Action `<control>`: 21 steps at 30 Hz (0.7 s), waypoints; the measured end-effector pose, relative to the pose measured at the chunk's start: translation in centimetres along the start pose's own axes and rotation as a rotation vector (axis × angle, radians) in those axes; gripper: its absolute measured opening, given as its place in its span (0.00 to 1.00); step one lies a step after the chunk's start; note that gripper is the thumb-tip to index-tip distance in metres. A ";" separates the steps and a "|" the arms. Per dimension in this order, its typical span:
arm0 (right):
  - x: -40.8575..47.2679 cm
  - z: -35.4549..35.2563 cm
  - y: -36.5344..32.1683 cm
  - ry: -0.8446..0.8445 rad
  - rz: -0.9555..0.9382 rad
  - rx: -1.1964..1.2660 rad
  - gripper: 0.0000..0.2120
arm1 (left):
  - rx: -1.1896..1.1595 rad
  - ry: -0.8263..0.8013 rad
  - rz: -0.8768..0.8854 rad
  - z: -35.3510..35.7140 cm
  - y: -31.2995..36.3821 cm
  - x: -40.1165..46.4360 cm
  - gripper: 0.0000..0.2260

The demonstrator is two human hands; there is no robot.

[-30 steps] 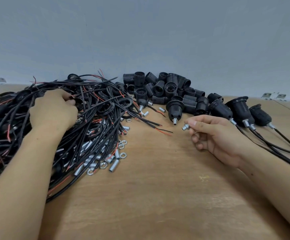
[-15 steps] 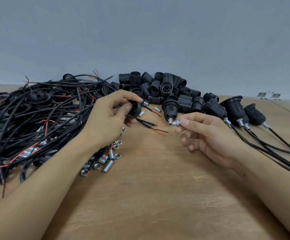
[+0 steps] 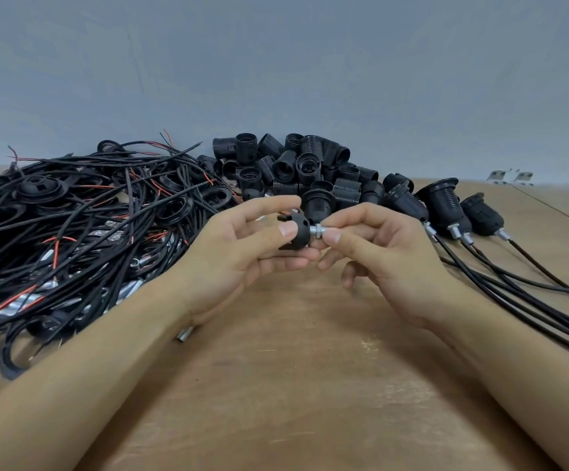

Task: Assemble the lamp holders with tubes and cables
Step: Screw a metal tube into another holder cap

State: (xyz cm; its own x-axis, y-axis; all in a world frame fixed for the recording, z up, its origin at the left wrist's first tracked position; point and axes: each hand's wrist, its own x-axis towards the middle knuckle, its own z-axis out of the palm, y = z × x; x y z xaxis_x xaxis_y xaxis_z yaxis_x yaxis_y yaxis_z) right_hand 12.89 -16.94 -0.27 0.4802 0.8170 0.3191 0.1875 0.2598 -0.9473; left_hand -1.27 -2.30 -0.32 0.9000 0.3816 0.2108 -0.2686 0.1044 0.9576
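My left hand (image 3: 242, 253) grips a black lamp holder cap (image 3: 297, 232) between thumb and fingers, above the middle of the wooden table (image 3: 310, 385). My right hand (image 3: 385, 260) pinches a short threaded metal tube (image 3: 319, 229) whose end meets the cap's small end. A tangled pile of black and red cables (image 3: 82, 232) with caps and rings lies on the left. Black threaded lamp holder bodies (image 3: 296, 164) are heaped at the back centre.
Several assembled holders (image 3: 442, 205) with cables (image 3: 531, 300) trailing right lie at the right. Loose metal tubes (image 3: 185, 334) show under and beside my left forearm. A grey wall rises behind the table. Two small metal brackets (image 3: 510, 176) sit at the far right.
My left hand left the cable pile, picked up a black cap and brought it to the centre. My right hand moved the metal tube left and up to meet the cap.
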 end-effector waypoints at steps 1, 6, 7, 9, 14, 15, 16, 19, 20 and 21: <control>-0.1 0.0 0.1 0.007 -0.040 -0.041 0.09 | 0.011 -0.004 -0.011 0.0 0.0 0.0 0.20; -0.5 0.0 0.5 0.015 -0.150 -0.264 0.03 | 0.074 0.022 -0.014 -0.2 -0.4 -0.2 0.19; -0.5 0.0 0.5 0.022 -0.140 -0.265 0.03 | 0.069 0.021 -0.003 -0.1 -0.5 -0.2 0.19; -0.4 0.0 0.5 0.037 -0.115 -0.277 0.05 | 0.102 0.019 0.030 0.0 -0.6 -0.3 0.19; -0.4 0.4 0.9 0.087 -0.061 -0.392 0.19 | 0.211 0.000 0.094 0.4 -0.8 -0.4 0.17; -0.4 0.5 0.9 0.096 -0.038 -0.391 0.21 | 0.205 0.007 0.092 0.5 -0.8 -0.4 0.17; -0.4 0.6 1.0 0.100 -0.010 -0.376 0.24 | 0.190 0.020 0.087 0.6 -0.8 -0.4 0.18; -0.3 0.5 0.8 0.062 0.028 -0.373 0.24 | 0.179 0.064 0.077 0.6 -1.0 -0.3 0.19; -0.4 0.4 0.8 0.031 0.021 -0.371 0.21 | 0.186 0.072 0.075 0.5 -1.1 -0.2 0.19; -0.4 0.3 0.8 0.003 0.012 -0.356 0.15 | 0.194 0.073 0.073 0.5 -1.1 -0.2 0.19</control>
State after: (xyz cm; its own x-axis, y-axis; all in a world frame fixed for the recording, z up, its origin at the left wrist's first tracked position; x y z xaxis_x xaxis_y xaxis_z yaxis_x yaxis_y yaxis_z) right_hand 12.60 -16.86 -1.19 0.4868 0.8171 0.3089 0.4687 0.0541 -0.8817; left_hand -0.99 -2.94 -1.37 0.8515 0.4478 0.2726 -0.2542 -0.1022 0.9617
